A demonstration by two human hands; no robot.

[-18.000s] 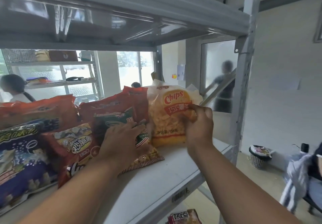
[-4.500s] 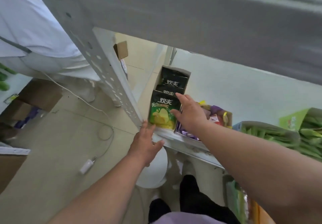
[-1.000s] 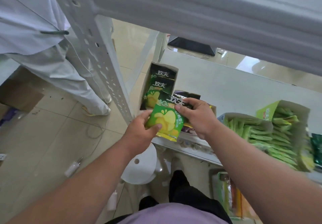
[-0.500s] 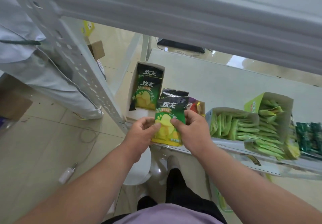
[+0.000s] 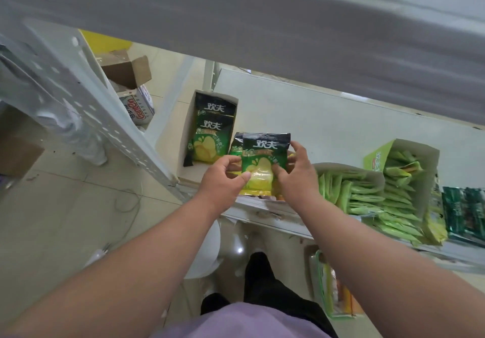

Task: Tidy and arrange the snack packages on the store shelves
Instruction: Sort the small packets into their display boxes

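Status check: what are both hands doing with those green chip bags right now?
Left hand and right hand grip the front chip bag, upright at the shelf edge. Second bag close behind. Display box alongside, nothing blocking.

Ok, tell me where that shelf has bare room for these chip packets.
Bare shelf runs behind the held chip packets, between the chip box and the green-stick boxes. The front edge is crowded from both hands rightwards.

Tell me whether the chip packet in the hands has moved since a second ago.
Yes. The chip packet was tilted close beside the display box; now it sits upright, farther right of it, toward the green stick packs.
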